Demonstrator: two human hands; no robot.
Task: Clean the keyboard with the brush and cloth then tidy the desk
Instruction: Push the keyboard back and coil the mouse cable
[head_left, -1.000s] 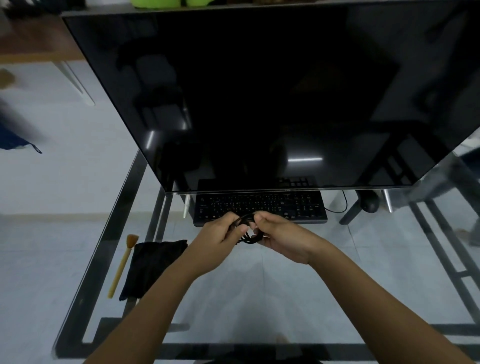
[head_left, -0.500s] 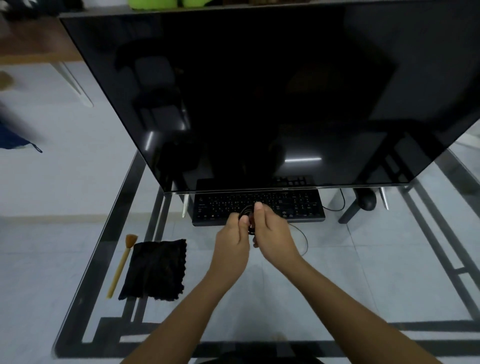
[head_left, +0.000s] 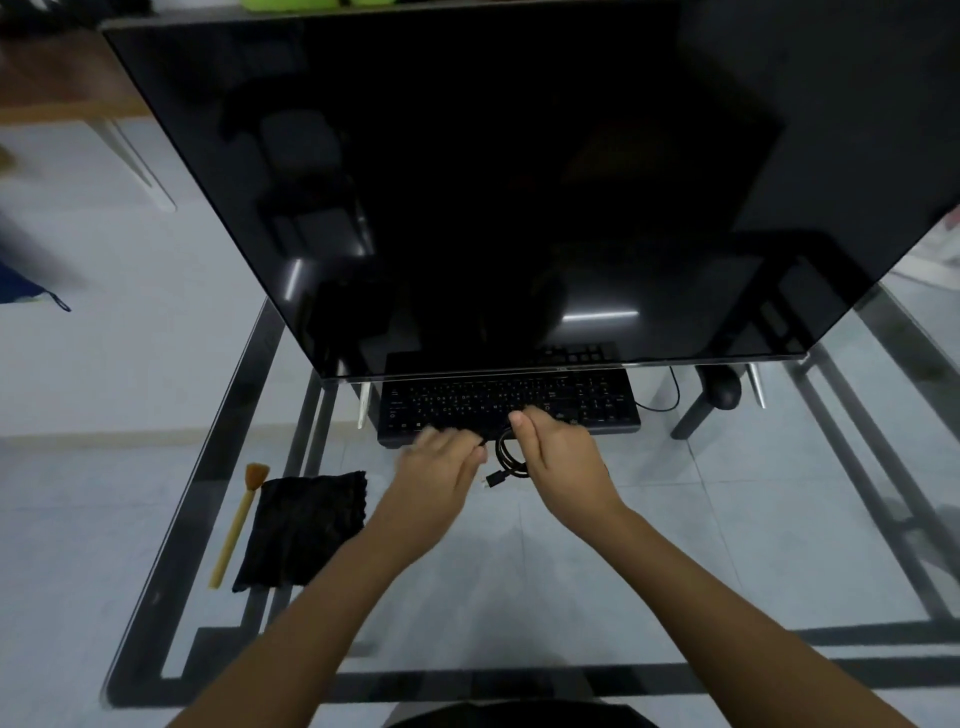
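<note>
The black keyboard (head_left: 519, 400) lies on the glass desk under the monitor's lower edge. Just in front of it, a black coiled cable (head_left: 506, 460) sits between my hands with its plug end sticking out to the lower left. My right hand (head_left: 563, 460) holds the coil at its right side, fingers pointing toward the keyboard. Blurred and with loose fingers, my left hand (head_left: 441, 467) is just left of the coil and grips nothing. A wooden-handled brush (head_left: 236, 525) and a black cloth (head_left: 301, 530) lie side by side at the desk's left.
A large dark monitor (head_left: 519, 182) overhangs the back of the glass desk (head_left: 675, 545). A black mouse (head_left: 719, 389) with its wire sits right of the keyboard, near a monitor foot. The desk's dark frame runs along the left and front edges.
Both hands were winding the cable together. They have since moved toward the keyboard, my left hand has let go and drawn left, and the coil stays at my right hand.
</note>
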